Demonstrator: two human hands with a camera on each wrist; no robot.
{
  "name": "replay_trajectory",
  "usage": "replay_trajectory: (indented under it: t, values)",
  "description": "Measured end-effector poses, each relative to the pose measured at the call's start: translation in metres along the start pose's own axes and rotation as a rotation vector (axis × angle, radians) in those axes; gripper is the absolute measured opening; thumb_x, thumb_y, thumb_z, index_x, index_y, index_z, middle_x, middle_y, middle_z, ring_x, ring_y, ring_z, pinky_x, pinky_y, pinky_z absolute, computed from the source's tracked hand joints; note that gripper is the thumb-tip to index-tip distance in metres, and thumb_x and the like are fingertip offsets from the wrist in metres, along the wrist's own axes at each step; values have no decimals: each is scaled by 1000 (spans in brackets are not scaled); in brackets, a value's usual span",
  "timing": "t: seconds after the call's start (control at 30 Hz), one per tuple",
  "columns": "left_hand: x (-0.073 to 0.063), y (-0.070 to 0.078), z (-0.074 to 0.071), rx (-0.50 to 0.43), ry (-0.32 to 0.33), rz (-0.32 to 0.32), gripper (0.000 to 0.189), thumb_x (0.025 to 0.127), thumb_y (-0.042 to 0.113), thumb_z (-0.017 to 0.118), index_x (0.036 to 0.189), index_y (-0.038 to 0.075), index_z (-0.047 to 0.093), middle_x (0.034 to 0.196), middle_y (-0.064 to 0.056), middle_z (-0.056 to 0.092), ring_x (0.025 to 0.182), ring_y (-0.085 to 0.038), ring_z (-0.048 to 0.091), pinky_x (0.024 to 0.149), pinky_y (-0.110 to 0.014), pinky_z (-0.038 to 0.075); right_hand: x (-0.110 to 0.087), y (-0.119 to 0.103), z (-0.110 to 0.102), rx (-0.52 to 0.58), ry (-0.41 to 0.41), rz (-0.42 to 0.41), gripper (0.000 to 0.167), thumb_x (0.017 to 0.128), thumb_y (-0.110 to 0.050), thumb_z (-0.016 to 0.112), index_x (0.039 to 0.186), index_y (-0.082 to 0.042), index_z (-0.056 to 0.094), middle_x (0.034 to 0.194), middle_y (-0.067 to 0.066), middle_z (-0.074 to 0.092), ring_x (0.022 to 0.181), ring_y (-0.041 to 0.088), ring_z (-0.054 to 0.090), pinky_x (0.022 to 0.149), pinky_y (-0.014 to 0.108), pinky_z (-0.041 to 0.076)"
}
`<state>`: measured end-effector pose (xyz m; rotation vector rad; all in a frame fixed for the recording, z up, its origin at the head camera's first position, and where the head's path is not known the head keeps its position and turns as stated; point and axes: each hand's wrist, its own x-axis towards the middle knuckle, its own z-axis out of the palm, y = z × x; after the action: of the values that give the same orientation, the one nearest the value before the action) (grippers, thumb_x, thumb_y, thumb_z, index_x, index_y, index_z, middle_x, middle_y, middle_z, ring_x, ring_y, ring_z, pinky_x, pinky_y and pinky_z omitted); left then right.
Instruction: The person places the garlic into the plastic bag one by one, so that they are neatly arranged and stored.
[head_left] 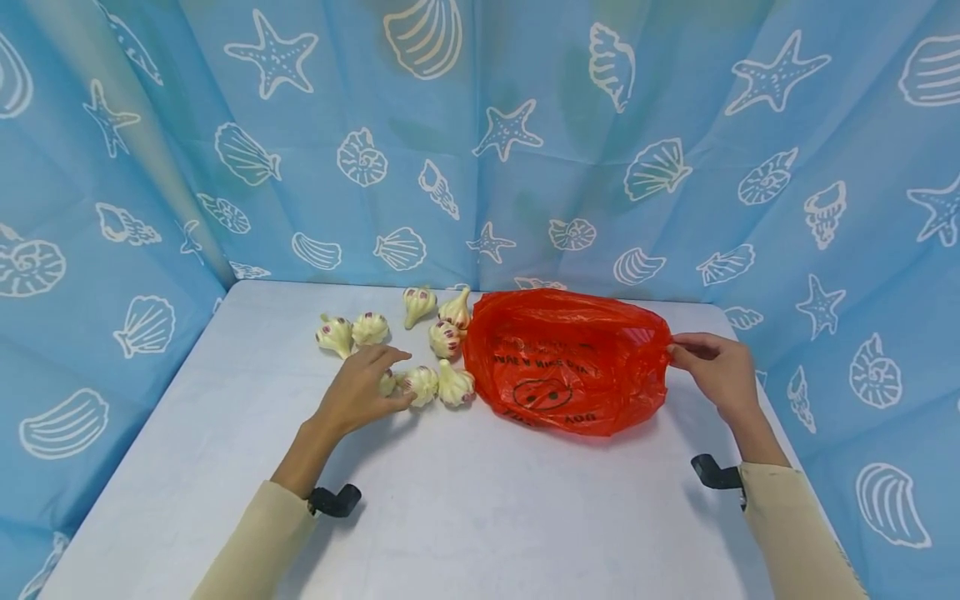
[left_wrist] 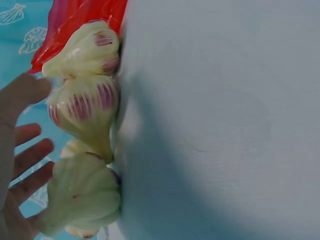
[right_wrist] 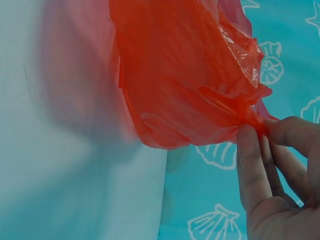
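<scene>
A red plastic bag with black print lies on the table, its mouth facing me. My right hand pinches the bag's right edge between thumb and fingers, which the right wrist view shows closely at the gathered plastic. To the left of the bag sit several garlic bulbs. My left hand reaches over the front ones with thumb and fingers spread. In the left wrist view its fingers are beside a garlic bulb without closing round it; another bulb stands near the thumb.
A white table carries everything. Blue curtain with white shells and starfish hangs behind and at both sides. Further garlic bulbs lie at the back, one farthest left. A black strap camera sits on my left wrist.
</scene>
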<state>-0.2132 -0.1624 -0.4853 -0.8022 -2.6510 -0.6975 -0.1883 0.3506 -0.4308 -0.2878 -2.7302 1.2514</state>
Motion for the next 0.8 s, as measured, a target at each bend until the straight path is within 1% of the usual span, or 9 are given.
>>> replay_trajectory:
  t: [0.1,0.13,0.17,0.2,0.3,0.4,0.53,0.67,0.8]
  values:
    - [5,3,1,53,-73,2,62,74,47,79,123,10,66,119,-8,64,112,-30,56,105,-56,35,0,1,0,0,-2,2,52,93,-41,63,133,-7,59,123,16,63,104,31,64,92,42,50]
    - [7,5,2,61,-85,8,63,74,47,80,123,11,66,119,-8,64,116,-31,55,107,-58,31,1,1,1,-1,-3,2,52,93,-41,63,133,-7,59,123,16,63,104,31,64,92,42,50]
    - [9,7,3,58,-93,13,63,74,46,80,123,11,66,119,-8,64,116,-30,55,108,-58,31,1,2,1,-1,-3,2,52,93,-41,63,133,-7,59,123,16,63,104,31,64,92,42,50]
    - [11,9,3,53,-98,12,62,74,46,80,124,12,65,119,-6,64,116,-29,55,107,-57,33,1,2,1,-1,-3,2,52,93,-41,63,133,-8,59,123,16,63,104,31,64,92,42,50]
    - [18,18,5,-5,-120,-14,61,76,45,79,126,13,63,122,-5,63,115,-26,56,101,-52,43,2,2,1,-1,0,2,52,94,-41,63,133,-8,59,123,16,63,104,31,64,92,42,50]
    - [25,25,9,-44,-171,-71,64,78,48,77,130,14,60,126,-5,60,115,-24,56,93,-47,50,2,2,2,0,5,-2,51,94,-40,63,133,-7,60,123,16,64,104,31,64,91,41,50]
    - [33,29,16,-55,-244,-140,71,77,50,77,133,12,56,128,-7,59,115,-25,56,93,-46,50,2,2,3,1,5,-3,51,93,-40,64,132,-8,60,123,16,64,104,31,64,91,41,50]
    - [39,31,25,-51,-288,-196,73,73,51,79,131,13,57,120,-3,63,108,-22,58,90,-43,51,2,1,4,0,4,-1,51,93,-39,64,132,-7,60,123,16,63,103,31,64,91,41,50]
    - [44,33,32,-38,-316,-206,70,72,49,81,129,15,58,111,0,66,101,-20,60,86,-40,53,2,-1,4,-6,6,1,50,94,-38,63,132,-7,60,122,16,63,103,31,64,91,40,50]
